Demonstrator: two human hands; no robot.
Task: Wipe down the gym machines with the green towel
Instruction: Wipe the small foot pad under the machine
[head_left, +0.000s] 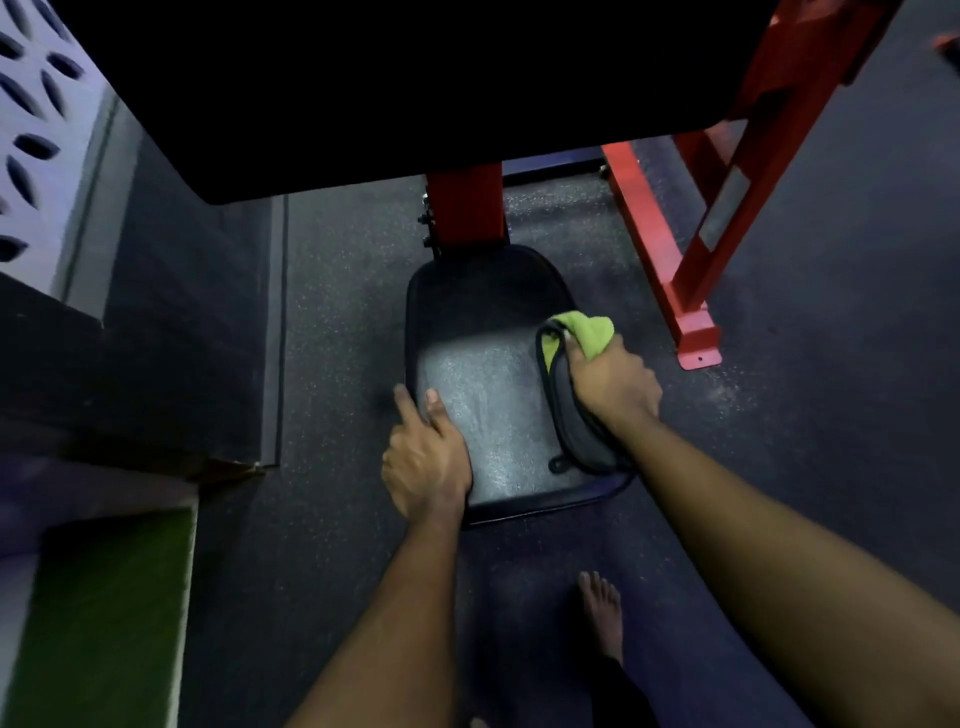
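Note:
A black padded seat (488, 395) of a red-framed gym machine lies below me, its surface shiny under the light. My right hand (615, 382) is closed on the green towel (584, 332), which has a grey side and a dark edge trailing back along the seat's right side. The towel rests on the right edge of the seat. My left hand (426, 452) lies on the seat's left edge, thumb on top and index finger down the side, holding nothing else.
A large black pad (415, 93) hangs overhead at the top. The red steel frame (696, 291) and its foot plate stand on the right. A dark step and green turf (104, 613) are at the left. My bare foot (605, 613) is on the speckled rubber floor.

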